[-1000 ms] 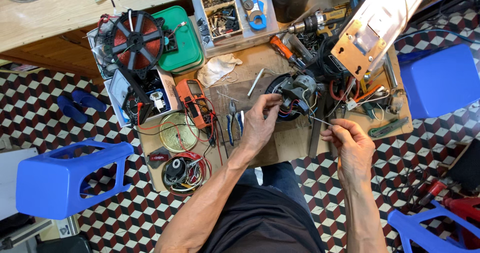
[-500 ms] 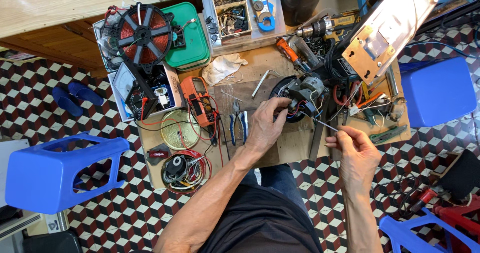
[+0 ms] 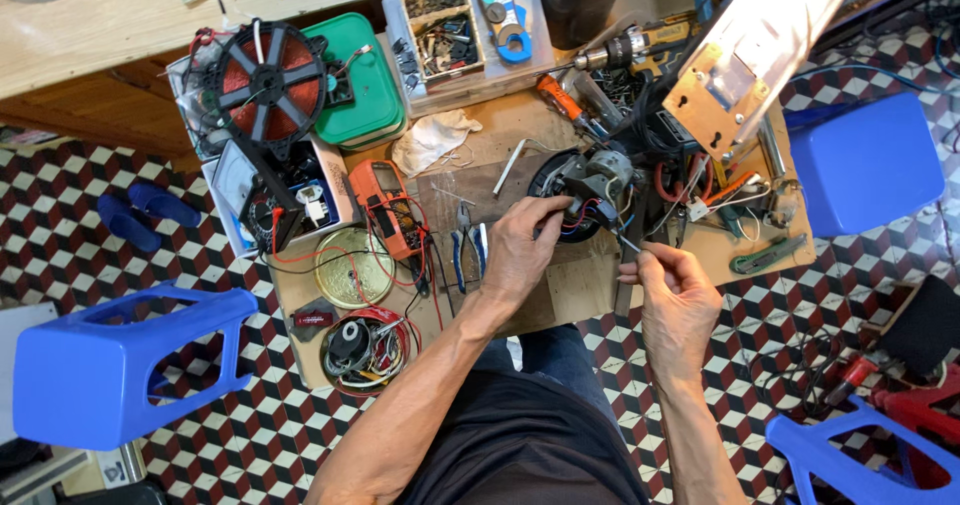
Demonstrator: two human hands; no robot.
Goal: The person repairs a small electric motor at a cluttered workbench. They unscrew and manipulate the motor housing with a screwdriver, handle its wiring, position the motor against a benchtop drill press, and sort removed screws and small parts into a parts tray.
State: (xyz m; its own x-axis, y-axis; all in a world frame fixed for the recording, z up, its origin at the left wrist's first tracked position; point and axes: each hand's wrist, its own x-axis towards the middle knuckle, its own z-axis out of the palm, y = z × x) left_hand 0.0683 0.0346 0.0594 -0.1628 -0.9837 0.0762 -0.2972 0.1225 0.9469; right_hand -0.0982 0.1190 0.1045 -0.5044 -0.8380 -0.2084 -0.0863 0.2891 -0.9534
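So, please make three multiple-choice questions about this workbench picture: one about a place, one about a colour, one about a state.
1. Where does the small motor lie?
A. on the wooden board, at the left hand's fingertips
B. on the blue stool
C. on the floor

2. What colour is the flat box beside the wire coil?
A. yellow
B. green
C. white

3. How is the right hand?
A. flat and empty
B. pinching a thin tool
C. resting on the knee

Answers:
1 A: the left hand touches the motor on the board.
2 B: the box lid shows green.
3 B: thumb and fingers close on a thin tool pointing at the motor.
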